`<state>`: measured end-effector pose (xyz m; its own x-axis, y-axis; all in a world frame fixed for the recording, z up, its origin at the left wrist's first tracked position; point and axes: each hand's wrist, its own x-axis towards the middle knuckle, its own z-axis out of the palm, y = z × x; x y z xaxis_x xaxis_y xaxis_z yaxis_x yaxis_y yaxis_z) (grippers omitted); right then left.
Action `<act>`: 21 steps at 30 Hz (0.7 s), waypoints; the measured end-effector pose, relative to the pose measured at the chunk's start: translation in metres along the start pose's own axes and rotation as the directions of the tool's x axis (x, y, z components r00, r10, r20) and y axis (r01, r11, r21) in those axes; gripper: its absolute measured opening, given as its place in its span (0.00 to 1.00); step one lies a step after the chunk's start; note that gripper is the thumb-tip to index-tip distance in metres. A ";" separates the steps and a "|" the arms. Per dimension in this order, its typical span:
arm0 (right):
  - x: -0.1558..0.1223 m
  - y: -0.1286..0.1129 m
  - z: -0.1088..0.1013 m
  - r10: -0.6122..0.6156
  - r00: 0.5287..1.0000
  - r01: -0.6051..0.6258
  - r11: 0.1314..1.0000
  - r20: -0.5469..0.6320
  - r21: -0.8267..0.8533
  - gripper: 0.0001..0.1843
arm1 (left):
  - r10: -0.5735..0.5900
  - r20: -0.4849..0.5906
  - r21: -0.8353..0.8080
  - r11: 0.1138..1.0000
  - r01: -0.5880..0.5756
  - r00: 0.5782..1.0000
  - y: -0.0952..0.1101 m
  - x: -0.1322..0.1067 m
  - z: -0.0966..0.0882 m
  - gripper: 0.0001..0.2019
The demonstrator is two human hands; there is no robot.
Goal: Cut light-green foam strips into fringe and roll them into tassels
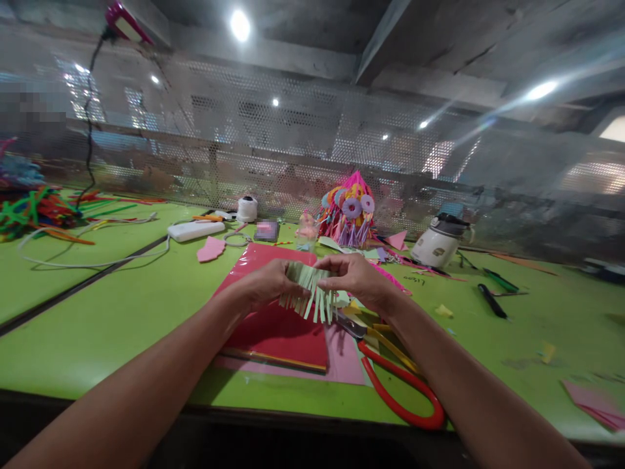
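A pale green strip of paper cut into a fringe (318, 301) is held up between both hands, its loose ends hanging down. My left hand (273, 281) pinches its left end, and my right hand (352, 279) grips the right end between thumb and fingers. Beneath them lies a stack of red paper (278, 335) in a shiny cover, on top of a pink sheet (346, 361). Scissors with red-orange handles (405, 384) rest beside the stack, under my right forearm, with yellow pieces next to them.
Behind the stack stands a colourful tasselled craft (352, 208). A white jug (437, 241) and a black-handled cutter (492, 301) are to the right. On the left are a white power strip (195, 230) with its cable and a heap of coloured strips (41, 212). The green table (122, 319) has a seam.
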<state>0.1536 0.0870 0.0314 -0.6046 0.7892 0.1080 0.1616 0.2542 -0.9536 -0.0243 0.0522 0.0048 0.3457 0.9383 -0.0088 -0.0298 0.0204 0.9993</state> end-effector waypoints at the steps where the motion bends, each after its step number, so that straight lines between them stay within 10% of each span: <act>1: 0.000 -0.001 0.001 0.009 1.000 -0.009 1.000 -0.004 -0.001 0.14 | -0.004 -0.003 0.003 1.000 0.004 1.000 0.000 0.000 0.000 0.04; 21: 0.000 -0.004 0.004 -0.041 0.999 0.035 0.985 -0.030 -0.168 0.09 | -0.045 0.055 -0.076 0.996 0.049 0.997 -0.007 0.002 -0.002 0.07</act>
<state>0.1498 0.0835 0.0342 -0.5867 0.7948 0.1555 0.2686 0.3721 -0.8885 -0.0255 0.0544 -0.0018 0.3982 0.9159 -0.0515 -0.0839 0.0923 0.9922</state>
